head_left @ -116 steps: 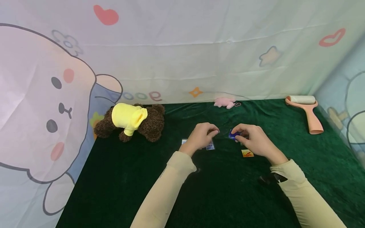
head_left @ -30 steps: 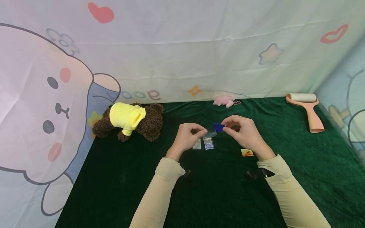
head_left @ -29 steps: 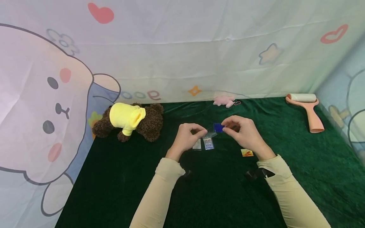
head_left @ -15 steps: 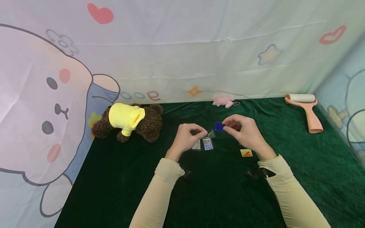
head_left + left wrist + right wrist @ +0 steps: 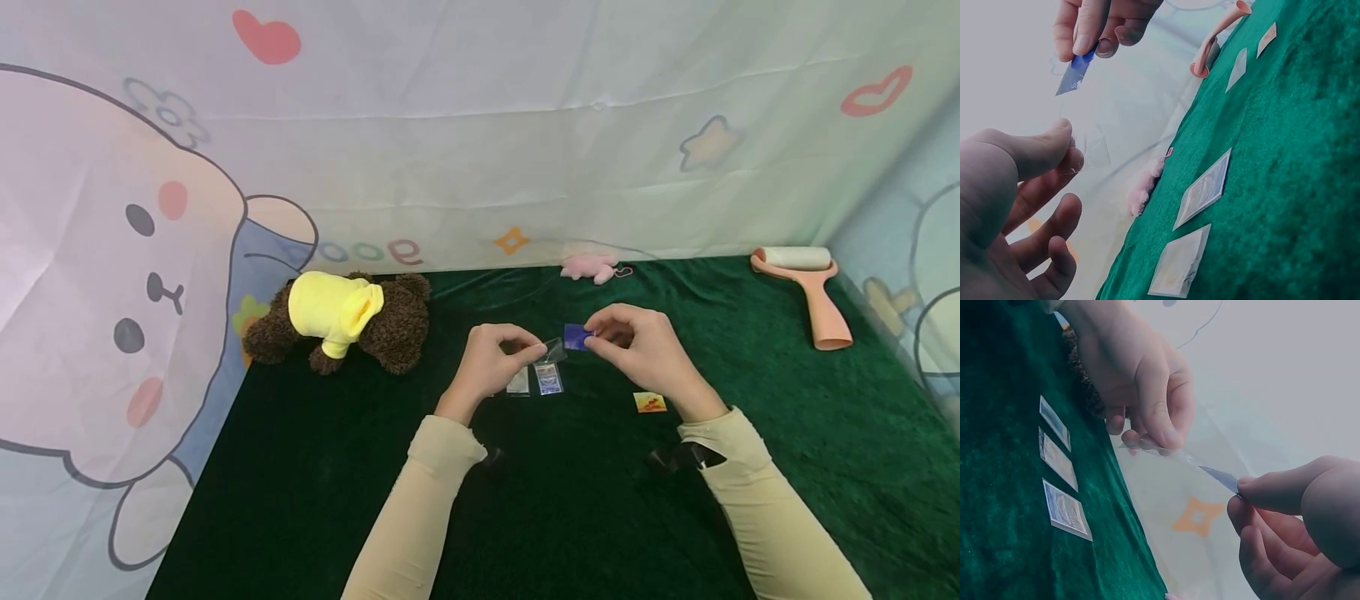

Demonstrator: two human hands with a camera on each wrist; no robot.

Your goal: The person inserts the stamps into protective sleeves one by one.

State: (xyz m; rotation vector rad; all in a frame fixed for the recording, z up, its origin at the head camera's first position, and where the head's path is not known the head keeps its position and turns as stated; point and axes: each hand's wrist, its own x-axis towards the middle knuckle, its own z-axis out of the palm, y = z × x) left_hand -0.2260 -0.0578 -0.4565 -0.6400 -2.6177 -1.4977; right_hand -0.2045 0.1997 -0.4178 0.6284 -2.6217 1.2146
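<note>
The left hand (image 5: 491, 362) pinches a clear sleeve (image 5: 556, 350) in its fingers; the right hand (image 5: 642, 343) pinches a blue card (image 5: 575, 337) just beside it, both above the tabletop (image 5: 300, 500). The limp sleeve could buckle if the card's corner snags it; a slack pinch could drop either.

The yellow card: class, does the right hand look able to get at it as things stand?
Probably yes, though the right hand would likely have to put down the blue card it pinches. The yellow card lies on the cloth near that wrist, with nothing on top of it.
</note>
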